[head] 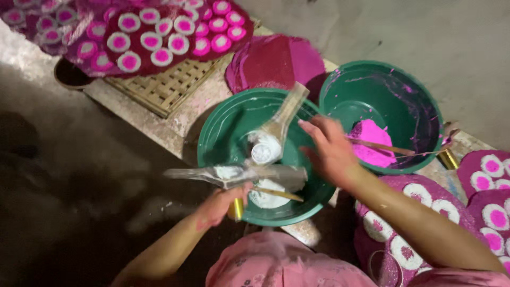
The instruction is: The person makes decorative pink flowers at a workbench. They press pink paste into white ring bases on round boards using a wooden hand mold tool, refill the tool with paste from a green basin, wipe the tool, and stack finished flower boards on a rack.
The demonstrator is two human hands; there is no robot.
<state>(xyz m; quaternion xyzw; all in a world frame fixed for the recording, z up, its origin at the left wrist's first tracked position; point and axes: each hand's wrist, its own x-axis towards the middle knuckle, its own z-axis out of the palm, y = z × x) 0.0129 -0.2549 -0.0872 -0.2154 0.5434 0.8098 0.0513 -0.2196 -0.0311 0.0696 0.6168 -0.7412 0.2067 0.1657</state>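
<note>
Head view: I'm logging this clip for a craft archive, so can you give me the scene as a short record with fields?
Setting: low surface with a woven mat
Left hand: grips a blurred, white-coated tool over the near green bowl
Right hand: above the same bowl, fingers spread; whether it grips anything cannot be told
Near bowl contents: white paste
Far green bowl: pink paste and a thin stick
Around: dark red discs with pink-and-white round spots, plain dark red discs

A pale stone ledge [175,125] bears two green basins [223,138] and a woven mat [164,87].
</note>
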